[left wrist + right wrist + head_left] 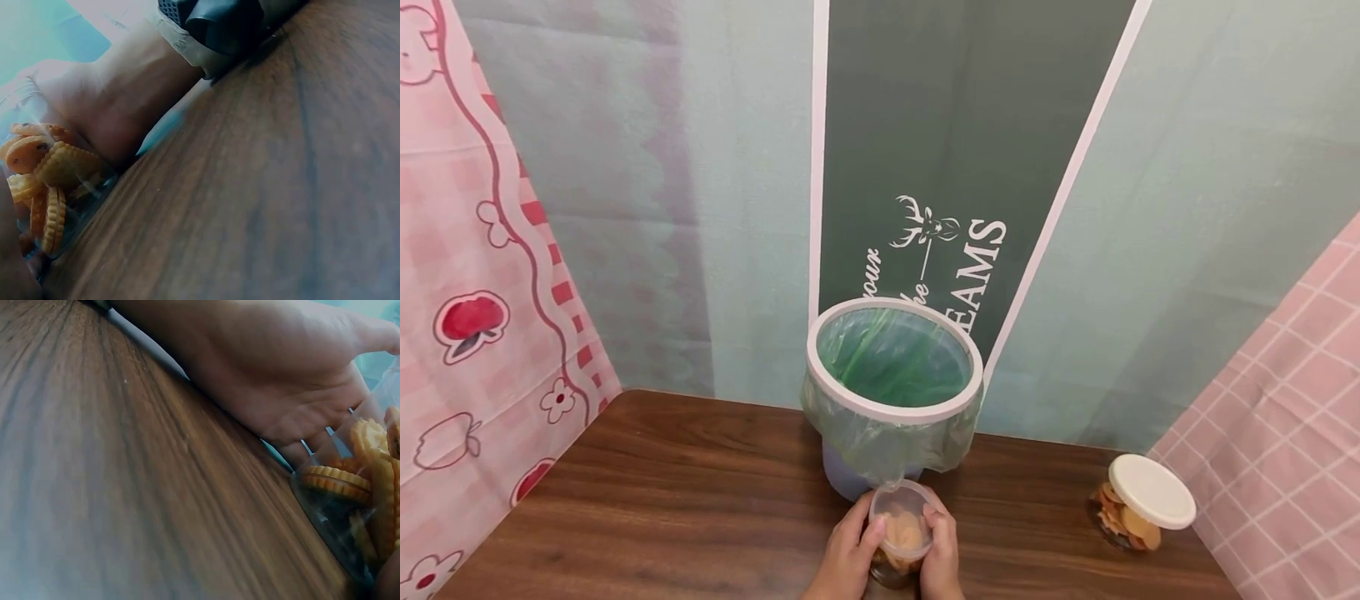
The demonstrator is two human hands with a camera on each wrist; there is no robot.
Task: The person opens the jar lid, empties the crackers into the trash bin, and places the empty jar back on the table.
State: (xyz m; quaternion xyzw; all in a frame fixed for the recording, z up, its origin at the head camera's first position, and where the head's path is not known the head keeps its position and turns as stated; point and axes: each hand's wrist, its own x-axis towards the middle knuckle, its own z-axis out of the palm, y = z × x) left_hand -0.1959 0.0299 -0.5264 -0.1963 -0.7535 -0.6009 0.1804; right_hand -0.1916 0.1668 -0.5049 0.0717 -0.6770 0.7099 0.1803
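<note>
A clear jar of cookies (901,521) stands on the wooden table, its round mouth facing up and tan cookies showing inside. My left hand (848,546) holds it from the left, thumb by the rim. On the opposite side my right hand (942,546) grips the jar, with its thumb also near the rim. In the left wrist view, ridged sandwich cookies (53,219) show through the clear wall close to the tabletop. More of these show in the jar (325,519) in the right wrist view.
Just behind the jar stands a trash bin (895,412) with a white rim and a green bag liner. A second cookie jar (1127,521) with a white lid (1152,492) is at the right. Patterned cloths (490,317) hang around the wooden table (700,492).
</note>
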